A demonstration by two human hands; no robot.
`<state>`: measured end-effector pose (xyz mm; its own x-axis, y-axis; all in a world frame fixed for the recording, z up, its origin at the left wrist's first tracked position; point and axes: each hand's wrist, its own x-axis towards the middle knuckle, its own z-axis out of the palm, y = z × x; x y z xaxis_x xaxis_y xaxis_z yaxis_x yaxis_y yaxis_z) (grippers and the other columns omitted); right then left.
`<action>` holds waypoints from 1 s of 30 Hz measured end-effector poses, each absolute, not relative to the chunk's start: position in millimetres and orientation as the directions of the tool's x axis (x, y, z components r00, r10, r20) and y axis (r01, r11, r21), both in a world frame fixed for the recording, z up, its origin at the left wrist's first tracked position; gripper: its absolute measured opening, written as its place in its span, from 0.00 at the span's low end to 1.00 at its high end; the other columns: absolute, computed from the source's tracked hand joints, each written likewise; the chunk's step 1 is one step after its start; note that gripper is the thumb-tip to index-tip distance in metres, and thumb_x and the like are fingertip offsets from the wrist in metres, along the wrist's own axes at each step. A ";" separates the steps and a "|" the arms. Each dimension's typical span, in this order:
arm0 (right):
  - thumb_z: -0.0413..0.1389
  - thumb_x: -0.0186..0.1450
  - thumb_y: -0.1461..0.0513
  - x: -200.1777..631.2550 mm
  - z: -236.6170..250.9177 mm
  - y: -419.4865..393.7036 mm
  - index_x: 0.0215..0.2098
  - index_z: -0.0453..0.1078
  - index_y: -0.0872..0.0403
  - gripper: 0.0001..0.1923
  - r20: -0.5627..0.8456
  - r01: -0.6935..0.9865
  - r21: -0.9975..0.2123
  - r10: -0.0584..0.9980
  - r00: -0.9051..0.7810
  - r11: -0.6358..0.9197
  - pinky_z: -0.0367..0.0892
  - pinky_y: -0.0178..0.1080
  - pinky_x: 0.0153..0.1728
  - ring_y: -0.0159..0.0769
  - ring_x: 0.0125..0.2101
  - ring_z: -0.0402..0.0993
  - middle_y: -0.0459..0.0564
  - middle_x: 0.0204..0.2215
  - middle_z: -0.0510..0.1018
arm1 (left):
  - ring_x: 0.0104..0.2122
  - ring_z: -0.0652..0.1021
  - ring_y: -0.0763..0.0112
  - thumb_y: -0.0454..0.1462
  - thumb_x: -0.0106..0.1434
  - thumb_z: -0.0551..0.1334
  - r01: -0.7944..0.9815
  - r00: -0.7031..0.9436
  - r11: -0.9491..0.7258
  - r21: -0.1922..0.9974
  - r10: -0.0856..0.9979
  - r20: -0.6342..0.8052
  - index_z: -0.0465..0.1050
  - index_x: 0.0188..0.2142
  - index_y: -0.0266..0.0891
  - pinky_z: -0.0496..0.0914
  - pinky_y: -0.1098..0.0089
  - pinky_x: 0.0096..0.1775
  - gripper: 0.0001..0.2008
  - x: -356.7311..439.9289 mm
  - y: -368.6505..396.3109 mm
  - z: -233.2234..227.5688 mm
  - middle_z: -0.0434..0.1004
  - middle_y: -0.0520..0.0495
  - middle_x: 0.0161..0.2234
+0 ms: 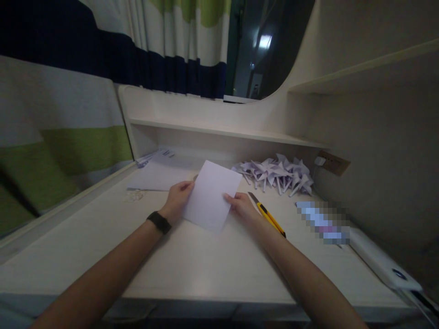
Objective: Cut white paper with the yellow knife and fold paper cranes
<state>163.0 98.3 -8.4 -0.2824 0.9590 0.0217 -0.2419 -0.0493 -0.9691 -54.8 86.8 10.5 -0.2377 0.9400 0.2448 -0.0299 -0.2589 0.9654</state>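
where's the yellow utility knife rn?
Head view: the yellow utility knife lies on the desk just right of the right hand, in front of the pile of folded paper cranes.

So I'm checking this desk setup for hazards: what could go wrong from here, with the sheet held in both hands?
1. The yellow knife lies right beside the right hand, blade end nearest it; a sideways move could catch it, if the blade is out, which I cannot tell.
2. The sheet is held only at its edges by the left hand and right hand, so it may slip or crease.
3. The folded paper pile sits close behind; a sweep could scatter it.
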 end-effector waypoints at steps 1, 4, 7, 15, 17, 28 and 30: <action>0.67 0.50 0.53 161.9 -10.1 99.1 0.31 0.74 0.58 0.18 0.023 -0.221 -0.975 0.969 -0.247 -0.033 0.71 0.39 0.32 0.39 0.29 0.77 0.54 0.30 0.81 | 0.28 0.75 0.65 0.50 0.46 0.69 -0.031 -0.256 -0.269 0.963 0.933 0.252 0.77 0.33 0.33 0.66 0.71 0.28 0.22 -55.4 88.5 9.7 0.78 0.44 0.27; 0.66 0.49 0.50 163.7 -10.8 103.8 0.29 0.73 0.58 0.20 0.055 -0.146 -0.988 0.994 -0.098 0.041 0.69 0.38 0.27 0.39 0.25 0.75 0.53 0.27 0.80 | 0.28 0.75 0.67 0.48 0.48 0.68 0.085 -0.326 -0.304 0.949 0.892 0.314 0.76 0.37 0.34 0.67 0.70 0.30 0.22 -60.0 93.8 8.3 0.78 0.43 0.33; 0.63 0.51 0.47 167.8 -8.5 107.5 0.27 0.72 0.57 0.21 0.127 -0.024 -0.991 0.991 0.045 0.128 0.66 0.37 0.21 0.38 0.22 0.73 0.51 0.24 0.79 | 0.26 0.74 0.68 0.45 0.55 0.63 0.376 -0.323 -0.278 0.884 0.855 0.406 0.75 0.40 0.37 0.68 0.68 0.31 0.17 -62.7 94.4 8.0 0.77 0.45 0.35; 0.57 0.57 0.45 151.6 -2.7 90.7 0.35 0.74 0.55 0.22 0.288 0.104 -0.954 0.957 0.035 0.283 0.67 0.37 0.25 0.43 0.32 0.73 0.53 0.30 0.80 | 0.60 0.61 0.50 0.53 0.54 0.65 0.654 0.151 -0.525 0.544 0.796 0.586 0.59 0.60 0.42 0.60 0.53 0.57 0.38 -24.9 67.1 3.9 0.56 0.37 0.62; 0.57 0.57 0.45 145.0 -0.2 85.3 0.36 0.74 0.56 0.23 0.318 0.064 -0.947 0.948 0.014 0.316 0.69 0.38 0.29 0.43 0.35 0.74 0.53 0.33 0.80 | 0.63 0.56 0.48 0.54 0.53 0.66 0.654 0.212 -0.551 0.518 0.791 0.573 0.54 0.63 0.42 0.56 0.50 0.60 0.43 -19.5 63.6 3.2 0.50 0.35 0.65; 0.59 0.54 0.45 133.7 20.4 59.4 0.27 0.71 0.57 0.22 0.321 0.069 -0.946 0.946 0.043 0.317 0.62 0.35 0.23 0.35 0.24 0.67 0.50 0.23 0.74 | 0.63 0.56 0.49 0.50 0.50 0.70 0.471 0.371 -0.690 0.550 0.721 0.586 0.46 0.65 0.40 0.53 0.50 0.61 0.50 -9.4 52.6 7.6 0.52 0.34 0.64; 0.58 0.54 0.43 135.1 22.9 58.3 0.26 0.70 0.56 0.23 0.361 0.094 -0.929 0.932 0.028 0.357 0.61 0.34 0.22 0.34 0.23 0.65 0.48 0.22 0.72 | 0.61 0.60 0.49 0.47 0.51 0.69 0.443 0.352 -0.682 0.582 0.729 0.586 0.48 0.65 0.41 0.55 0.49 0.60 0.47 -6.9 50.8 7.4 0.55 0.35 0.63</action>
